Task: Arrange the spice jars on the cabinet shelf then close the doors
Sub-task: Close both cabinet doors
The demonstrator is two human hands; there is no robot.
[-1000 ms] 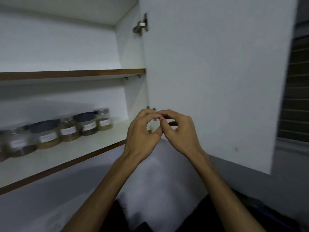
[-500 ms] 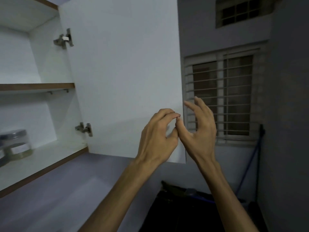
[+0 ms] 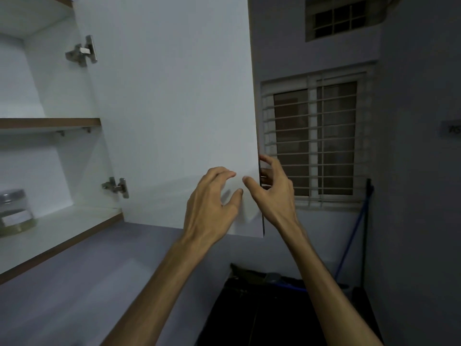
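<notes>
Here the right hand [image 3: 272, 193] takes hold of the free vertical edge of the open cabinet door [image 3: 169, 108]: its thumb lies on the white inner face and its fingers [image 3: 270, 162] curl round behind the edge, so the grip is narrow and closed on the door. The left hand [image 3: 212, 208] is raised just beside it in front of the same inner face, fingers loosely bent and spread, holding nothing; whether its fingertips touch the panel cannot be told. The door stands upright, long axis vertical, swung out toward the camera on two metal hinges, upper [image 3: 82, 51] and lower [image 3: 117, 187]. One spice jar [image 3: 15, 212] shows at the far left on the lower shelf [image 3: 64, 231], upright, silver lid on top, with a white label whose writing is too blurred to read. A small sign [image 3: 452, 129] on the right wall carries dark letters that cannot be read either. Beyond the door edge is a barred window [image 3: 316, 141], with a blue-handled pole [image 3: 354, 236] leaning below it. Half a second ago both hands were pinched together short of the door edge; since then the right hand has reached round the edge, and the left has opened out.
</notes>
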